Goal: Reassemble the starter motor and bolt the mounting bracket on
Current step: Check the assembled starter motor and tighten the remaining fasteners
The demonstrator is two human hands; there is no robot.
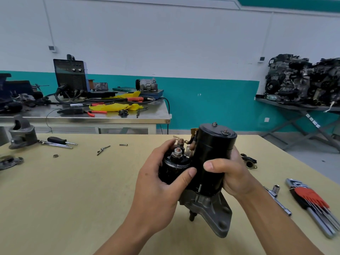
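The black starter motor is held upright above the yellow table, its grey cast nose housing pointing down. My left hand grips the smaller solenoid cylinder, thumb across its front, fingers near the terminal studs. My right hand wraps the large motor body from the right, thumb on its front. A small black bracket piece lies on the table just right of my right hand.
A socket driver and a red hex key set lie at the right. At the left sit a grey housing, a screwdriver, loose bolts and a flange part. A cluttered steel bench stands behind.
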